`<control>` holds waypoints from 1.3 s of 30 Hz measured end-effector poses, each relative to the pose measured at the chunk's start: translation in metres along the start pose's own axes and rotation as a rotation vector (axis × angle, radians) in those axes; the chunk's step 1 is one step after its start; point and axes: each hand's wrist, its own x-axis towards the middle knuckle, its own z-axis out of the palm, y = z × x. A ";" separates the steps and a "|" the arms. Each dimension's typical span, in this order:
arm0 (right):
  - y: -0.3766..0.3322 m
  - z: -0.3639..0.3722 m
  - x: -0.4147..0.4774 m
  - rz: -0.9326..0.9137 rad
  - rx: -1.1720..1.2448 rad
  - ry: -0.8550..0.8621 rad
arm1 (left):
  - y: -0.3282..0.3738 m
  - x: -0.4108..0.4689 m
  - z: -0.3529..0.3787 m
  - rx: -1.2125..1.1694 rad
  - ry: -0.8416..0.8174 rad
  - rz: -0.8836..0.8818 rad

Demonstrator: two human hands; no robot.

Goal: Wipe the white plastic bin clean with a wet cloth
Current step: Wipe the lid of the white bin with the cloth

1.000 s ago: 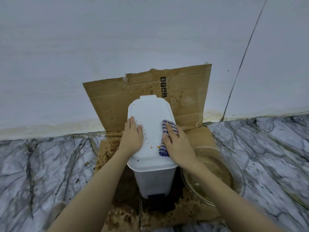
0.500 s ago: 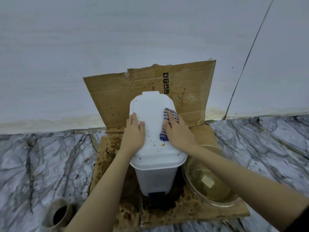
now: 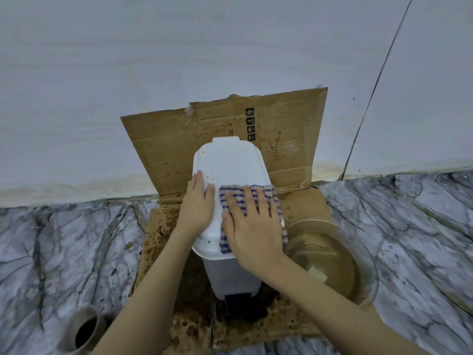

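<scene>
**Cloth opened out flat across the lid**

The right hand [image 3: 252, 226] lies palm down with its fingers straight and spread, pressing the striped cloth [image 3: 270, 194] onto the lid rather than pinching it. The left hand [image 3: 197, 208] is flat too, fingers close together, resting on the lid's left edge to steady it.

A moment ago the cloth was a narrow bunch under the right fingertips, halfway up the right side of the lid. Now it is spread wide, covering the near right part of the lid and hanging a little over the right edge. The hand has also come back toward the person. The orange dribbles that sat near the middle of the lid no longer show; I cannot tell whether they are wiped off or only covered. The left hand has hardly shifted.

The white plastic bin [image 3: 230, 162] stands upright on stained cardboard [image 3: 289, 139], its back close to the flap leaning on the wall. Fine brown specks remain on the far left of the lid, so I judge the top partly done and the body below untouched.

Just to the bin's right is a glass bowl [image 3: 366, 265] of murky water. A clay pot [image 3: 84, 329] lies on the marble floor [image 3: 64, 239], well apart at the near left.
</scene>
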 end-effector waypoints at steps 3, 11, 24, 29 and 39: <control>0.011 -0.007 0.036 -0.068 0.066 -0.182 | -0.002 0.003 -0.001 -0.004 0.004 -0.006; 0.058 -0.005 0.083 0.176 0.667 -0.242 | 0.003 0.000 0.000 -0.029 0.018 -0.054; 0.014 -0.003 -0.003 0.022 0.030 -0.032 | 0.003 -0.007 0.000 -0.025 -0.005 -0.015; -0.019 -0.007 0.030 -0.016 0.057 -0.265 | 0.000 0.000 0.000 -0.150 0.032 -0.041; 0.001 -0.025 0.087 0.092 0.673 -0.253 | 0.033 -0.007 -0.030 -0.128 0.230 -0.105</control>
